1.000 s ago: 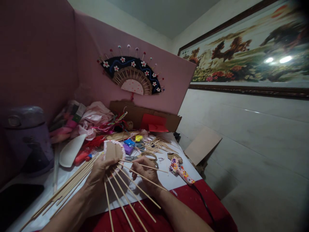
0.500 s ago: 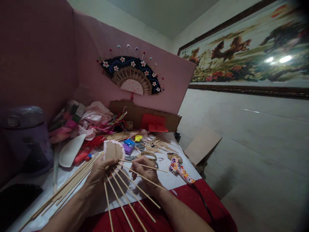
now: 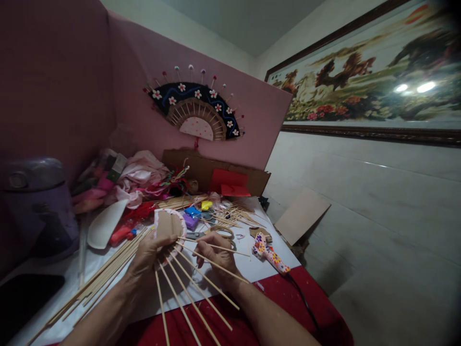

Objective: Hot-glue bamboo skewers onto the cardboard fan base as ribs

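Observation:
My left hand is closed around a half-round piece of brown cardboard with a pale, pink-marked edge. Several thin wooden sticks spread from this cardboard like fan ribs, pointing down and to the right. My right hand is closed beside the upper ribs, its fingers curled at a stick; the exact pinch is partly hidden. Just behind the right hand lie scissors with yellowish handles. To the right rests a flower-patterned glue gun with a black cord.
More long sticks lie at the left, near a purple bottle. Clay packets, short sticks and pink cloth crowd the back. A finished decorated fan hangs on the pink panel. Red cloth covers the front edge.

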Available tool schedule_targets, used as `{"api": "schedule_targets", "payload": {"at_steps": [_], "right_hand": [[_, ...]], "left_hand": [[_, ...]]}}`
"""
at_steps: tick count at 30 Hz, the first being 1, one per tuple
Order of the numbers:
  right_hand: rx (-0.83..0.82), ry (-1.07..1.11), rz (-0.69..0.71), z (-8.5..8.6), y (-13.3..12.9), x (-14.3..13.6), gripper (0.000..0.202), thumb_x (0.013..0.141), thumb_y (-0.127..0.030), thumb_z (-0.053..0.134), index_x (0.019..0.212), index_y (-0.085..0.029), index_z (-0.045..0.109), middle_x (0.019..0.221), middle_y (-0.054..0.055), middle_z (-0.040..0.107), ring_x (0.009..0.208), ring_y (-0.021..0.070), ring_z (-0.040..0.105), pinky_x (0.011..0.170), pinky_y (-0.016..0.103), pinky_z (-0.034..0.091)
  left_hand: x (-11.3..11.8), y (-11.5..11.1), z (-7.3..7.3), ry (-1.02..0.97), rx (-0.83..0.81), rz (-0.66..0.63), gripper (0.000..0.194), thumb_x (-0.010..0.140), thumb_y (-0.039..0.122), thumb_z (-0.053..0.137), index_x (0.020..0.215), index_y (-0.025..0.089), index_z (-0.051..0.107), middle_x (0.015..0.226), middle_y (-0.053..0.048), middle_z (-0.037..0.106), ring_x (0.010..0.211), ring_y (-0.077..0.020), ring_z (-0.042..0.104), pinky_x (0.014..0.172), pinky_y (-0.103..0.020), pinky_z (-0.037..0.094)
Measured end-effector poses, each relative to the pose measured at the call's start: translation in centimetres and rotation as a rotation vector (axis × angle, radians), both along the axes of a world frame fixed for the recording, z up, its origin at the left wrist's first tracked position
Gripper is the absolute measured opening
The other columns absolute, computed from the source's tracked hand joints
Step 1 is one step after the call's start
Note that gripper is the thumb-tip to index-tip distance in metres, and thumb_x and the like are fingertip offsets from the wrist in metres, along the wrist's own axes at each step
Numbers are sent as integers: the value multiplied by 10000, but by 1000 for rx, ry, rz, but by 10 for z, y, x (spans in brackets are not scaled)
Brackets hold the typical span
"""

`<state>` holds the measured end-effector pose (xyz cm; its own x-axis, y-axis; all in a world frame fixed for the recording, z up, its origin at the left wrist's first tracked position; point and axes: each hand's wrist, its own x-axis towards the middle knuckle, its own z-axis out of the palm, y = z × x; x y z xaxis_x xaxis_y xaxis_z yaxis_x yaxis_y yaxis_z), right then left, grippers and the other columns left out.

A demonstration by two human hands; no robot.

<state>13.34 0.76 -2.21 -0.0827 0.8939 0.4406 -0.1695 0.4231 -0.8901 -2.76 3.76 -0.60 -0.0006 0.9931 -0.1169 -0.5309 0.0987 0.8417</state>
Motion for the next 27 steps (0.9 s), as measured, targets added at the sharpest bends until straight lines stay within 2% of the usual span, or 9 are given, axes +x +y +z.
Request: {"api": "schedule_targets", "payload": {"at_steps": [14, 27], "right_hand": [[-3, 9, 6, 1, -1, -1, 206, 803, -371, 612, 792, -166, 591, 596, -17, 621, 451, 87, 542, 442, 206, 463], [-3, 30, 22, 1, 1, 0, 175, 801, -334, 623, 807, -162, 593, 600, -21, 621, 446, 76, 536, 435, 193, 451]], "left_hand": [[1, -4, 5, -25, -14, -32, 337, 556, 62, 680, 873, 129, 587, 597, -18, 637, 447, -148, 592, 434, -247, 495], [4, -17, 24, -76, -153, -2, 220, 602, 47, 630, 806, 129, 616, 562, -24, 642, 429, -147, 587, 430, -251, 508]]}}
